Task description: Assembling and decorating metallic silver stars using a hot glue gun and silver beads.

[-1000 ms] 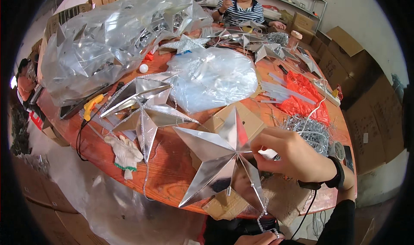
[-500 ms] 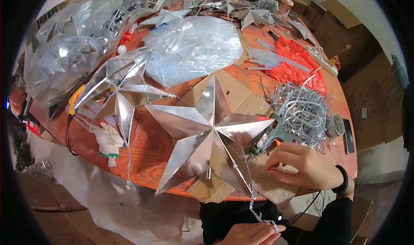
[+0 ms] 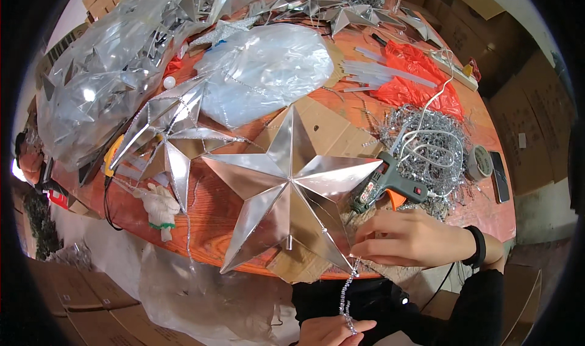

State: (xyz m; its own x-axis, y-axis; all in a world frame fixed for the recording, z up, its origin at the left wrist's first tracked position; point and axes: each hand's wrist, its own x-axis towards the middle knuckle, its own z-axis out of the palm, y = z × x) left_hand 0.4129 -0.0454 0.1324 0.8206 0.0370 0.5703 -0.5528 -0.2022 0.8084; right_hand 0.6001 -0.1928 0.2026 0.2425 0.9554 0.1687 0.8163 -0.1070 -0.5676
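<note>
A large silver five-pointed star (image 3: 268,206) lies on cardboard at the table's near edge. From its lower right tip a thin silver tinsel garland (image 3: 343,297) hangs down toward me. My left hand (image 3: 332,332) is closed on the lower part of that garland, below the table edge. My right hand (image 3: 408,241) is closed, its fingertips pinched where the garland meets the star's tip. Just beyond the right hand lies a green glue gun (image 3: 390,184) with an orange trigger, its nozzle toward the star.
Left of the star is another star edged with tinsel (image 3: 177,145), near a white glove (image 3: 159,209). A clear plastic bag (image 3: 274,60), glue sticks (image 3: 372,72) and a red bag (image 3: 414,72) lie beyond. Loose tinsel (image 3: 436,184), tape (image 3: 479,163) and a phone (image 3: 499,175) sit right.
My right hand has moved left and down to the star's lower right tip. My left hand has shifted left with the garland, which hangs straighter. More of the glue gun shows.
</note>
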